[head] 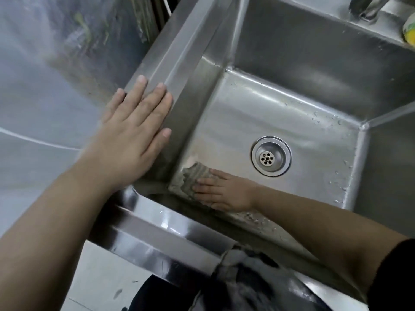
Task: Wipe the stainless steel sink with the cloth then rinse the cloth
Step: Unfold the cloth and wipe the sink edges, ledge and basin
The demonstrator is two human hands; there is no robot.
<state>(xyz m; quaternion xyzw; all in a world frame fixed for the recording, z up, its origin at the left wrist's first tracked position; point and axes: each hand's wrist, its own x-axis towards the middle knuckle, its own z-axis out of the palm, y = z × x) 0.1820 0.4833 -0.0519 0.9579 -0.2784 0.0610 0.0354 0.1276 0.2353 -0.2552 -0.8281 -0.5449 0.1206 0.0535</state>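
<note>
Two flat hands at a steel sink, one on the rim and one on the cloth in the basin.

At far left hangs a clear plastic sheet. Beside it the left hand lies palm down on the left rim of the square stainless steel sink, fingers straight and close together, holding nothing. To its right, in the near left corner of the basin floor, lies the crumpled grey cloth. It sits under and just beyond the fingers of the right hand, which point left, extended and flat on the cloth rather than curled round it. Further right is the round perforated metal drain, apart from hand and cloth, with water droplets on the floor beyond it. At top right stand a blurred metal tap base and a yellow sponge on the back ledge.
</note>
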